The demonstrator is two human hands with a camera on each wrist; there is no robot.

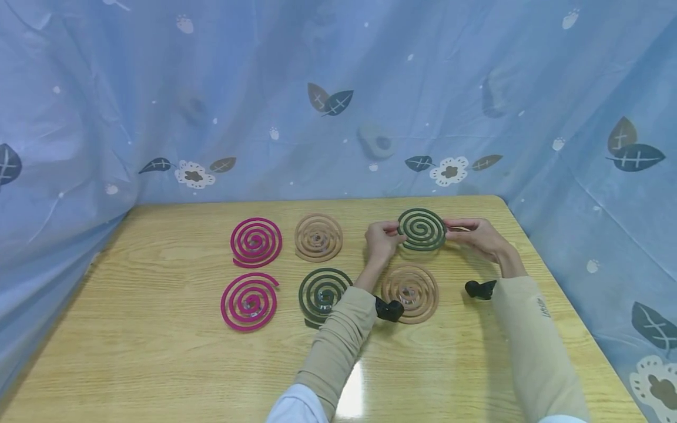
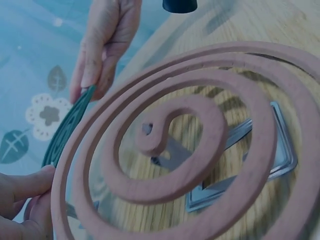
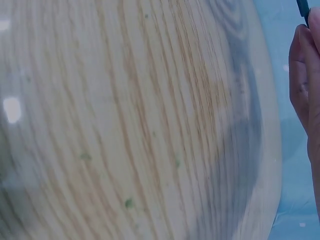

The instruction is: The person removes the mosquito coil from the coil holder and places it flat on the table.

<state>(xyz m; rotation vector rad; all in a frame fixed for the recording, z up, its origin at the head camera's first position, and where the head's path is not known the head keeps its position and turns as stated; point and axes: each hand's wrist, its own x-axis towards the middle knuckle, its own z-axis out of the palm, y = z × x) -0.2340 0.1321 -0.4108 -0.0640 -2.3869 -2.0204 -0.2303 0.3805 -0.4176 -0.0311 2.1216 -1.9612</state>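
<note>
A dark green mosquito coil [image 1: 420, 228] is held between both hands above the back right of the table. My left hand [image 1: 381, 239] pinches its left edge, and my right hand [image 1: 478, 236] pinches the right edge. The left wrist view shows the same green coil [image 2: 64, 131] nearly edge-on, with fingers at either end. Just in front of it, a tan coil [image 2: 215, 150] sits raised on a folded metal stand [image 2: 286, 155]. In the right wrist view, only part of the right hand [image 3: 311, 95] and a bit of green coil show at the right edge.
Two magenta coils, one behind [image 1: 256, 242] and one in front [image 1: 248, 302], lie at the left. Another tan coil [image 1: 319, 237] stands at the back middle. My left sleeve [image 1: 341, 329] partly covers a second green coil [image 1: 305, 296]. A blue patterned curtain [image 1: 338, 147] hangs behind the wooden table [image 1: 158, 352].
</note>
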